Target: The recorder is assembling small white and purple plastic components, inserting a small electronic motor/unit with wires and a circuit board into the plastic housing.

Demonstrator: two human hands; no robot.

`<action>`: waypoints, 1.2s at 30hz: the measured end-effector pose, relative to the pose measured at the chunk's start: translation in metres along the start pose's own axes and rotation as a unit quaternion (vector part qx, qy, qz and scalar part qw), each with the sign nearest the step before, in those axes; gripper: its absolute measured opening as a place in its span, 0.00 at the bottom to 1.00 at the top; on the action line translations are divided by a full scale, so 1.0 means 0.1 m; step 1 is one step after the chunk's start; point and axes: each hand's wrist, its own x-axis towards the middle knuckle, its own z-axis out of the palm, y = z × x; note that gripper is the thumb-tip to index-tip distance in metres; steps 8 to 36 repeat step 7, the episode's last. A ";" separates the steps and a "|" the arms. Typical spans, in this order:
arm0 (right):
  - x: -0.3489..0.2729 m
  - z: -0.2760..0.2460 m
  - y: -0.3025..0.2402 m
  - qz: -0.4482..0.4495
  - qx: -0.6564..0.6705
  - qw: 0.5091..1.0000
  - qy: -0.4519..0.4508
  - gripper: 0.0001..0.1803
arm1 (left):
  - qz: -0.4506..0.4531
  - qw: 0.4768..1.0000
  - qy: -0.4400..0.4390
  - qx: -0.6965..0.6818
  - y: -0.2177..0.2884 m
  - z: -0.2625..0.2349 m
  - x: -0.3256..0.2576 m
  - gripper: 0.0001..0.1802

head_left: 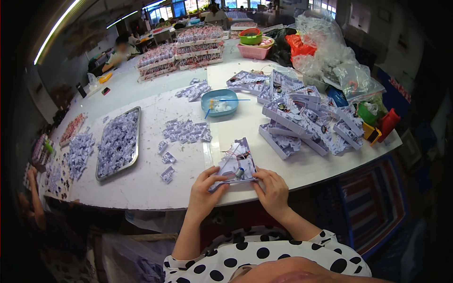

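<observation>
A pale lilac plastic housing (pixel 231 165) with wires and a small motor (pixel 239 173) inside rests at the table's near edge, in front of my body. My left hand (pixel 205 189) grips its near left corner, thumb and fingers closed on the wall. At the near right corner my right hand (pixel 271 189) closes on the housing too, with its thumb below the edge and its fingers along the side. A few small lilac plastic parts (pixel 167 174) lie to the left of my left hand. The undersides of my fingers are hidden.
Similar housings (pixel 302 118) are piled at the right. A blue bowl (pixel 220 103) with blue sticks stands beyond my hands. Leftward are small-part heaps (pixel 187 131) and a filled metal tray (pixel 137 141). Behind are stacked trays (pixel 198 47) and plastic bags (pixel 325 47). A co-worker's arm (pixel 37 198) reaches in at far left.
</observation>
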 end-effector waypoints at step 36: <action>-0.02 0.01 0.01 0.002 -0.013 1.000 -0.011 0.18 | 0.014 1.000 0.003 0.017 -0.03 0.00 0.00 0.13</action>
